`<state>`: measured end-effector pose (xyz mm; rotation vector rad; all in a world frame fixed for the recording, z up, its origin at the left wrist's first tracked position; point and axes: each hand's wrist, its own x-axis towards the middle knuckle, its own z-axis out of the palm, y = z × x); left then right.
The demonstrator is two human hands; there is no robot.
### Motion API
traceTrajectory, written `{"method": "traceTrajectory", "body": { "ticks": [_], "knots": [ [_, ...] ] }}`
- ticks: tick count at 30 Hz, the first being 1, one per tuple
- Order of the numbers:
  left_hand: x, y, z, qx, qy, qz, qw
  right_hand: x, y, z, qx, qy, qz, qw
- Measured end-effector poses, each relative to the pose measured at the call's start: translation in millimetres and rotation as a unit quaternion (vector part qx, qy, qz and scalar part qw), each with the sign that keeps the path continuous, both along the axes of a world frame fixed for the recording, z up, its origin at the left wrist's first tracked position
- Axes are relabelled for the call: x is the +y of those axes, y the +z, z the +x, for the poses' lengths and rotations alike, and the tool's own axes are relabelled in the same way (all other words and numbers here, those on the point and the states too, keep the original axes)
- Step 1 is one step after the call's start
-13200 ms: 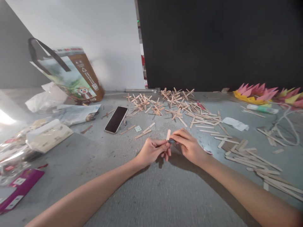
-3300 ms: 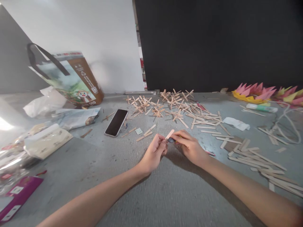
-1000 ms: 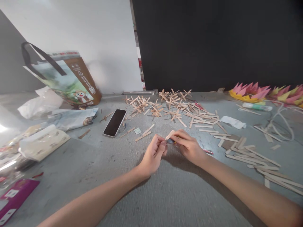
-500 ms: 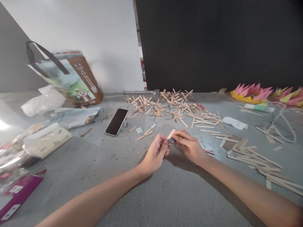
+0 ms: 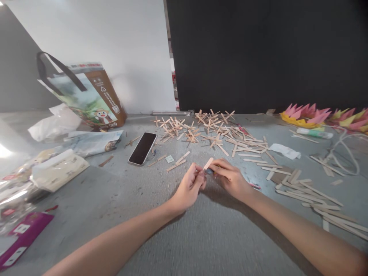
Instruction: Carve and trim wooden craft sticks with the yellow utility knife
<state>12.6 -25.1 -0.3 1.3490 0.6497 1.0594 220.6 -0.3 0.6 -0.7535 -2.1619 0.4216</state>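
Note:
My left hand [image 5: 189,186] is closed, pinching a wooden craft stick [image 5: 208,163] whose rounded end points up and away. Close against it on the right, my right hand [image 5: 229,176] is closed around a small tool [image 5: 210,171]. Only a dark grey-blue end and a speck of yellow show past the fingers, so its kind is hidden. The tool's end meets the stick near my left thumb. Beyond both hands lie craft sticks crossed into star shapes [image 5: 192,132]. Loose craft sticks [image 5: 310,191] are scattered on the right.
A black phone [image 5: 143,148] lies left of the hands. Farther left are a carrier bag [image 5: 94,97], plastic packaging [image 5: 59,168] and a purple box [image 5: 27,237]. At the right are a glue stick [image 5: 314,133], a white cable [image 5: 335,149] and pink-yellow paper crowns [image 5: 306,115].
The view has shifted very slightly, so objects at the left appear a little farther right. Both hands keep nearly the same pose and hold.

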Motion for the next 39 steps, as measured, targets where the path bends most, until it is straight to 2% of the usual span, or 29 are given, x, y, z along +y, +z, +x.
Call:
{"method": "traceTrajectory", "body": {
  "ticks": [7, 13, 19, 23, 30, 39],
  "knots": [
    [-0.3, 2.4, 1.4, -0.013, 0.021, -0.019, 1.0, 0.0, 0.3, -0.5, 0.001, -0.007, -0.005, 1.0],
    [-1.1, 4.3, 0.8, 0.009, 0.013, -0.012, 1.0, 0.5, -1.2, -0.3, -0.006, -0.009, 0.013, 1.0],
    [-0.4, 2.4, 1.2, -0.027, 0.022, -0.019, 0.999, 0.1, 0.8, -0.5, -0.011, -0.01, -0.002, 1.0],
    [-0.3, 3.5, 0.6, -0.011, 0.027, -0.022, 0.999, -0.2, 0.4, -1.1, -0.015, -0.01, -0.008, 1.0],
    [-0.6, 4.6, 1.7, -0.007, -0.003, -0.006, 1.0, -0.7, 0.8, -1.5, -0.015, -0.011, 0.011, 1.0],
    [1.4, 3.5, 1.9, -0.024, 0.017, -0.016, 0.999, 1.5, 1.5, -1.5, -0.008, -0.011, -0.003, 1.0]
  ]
}}
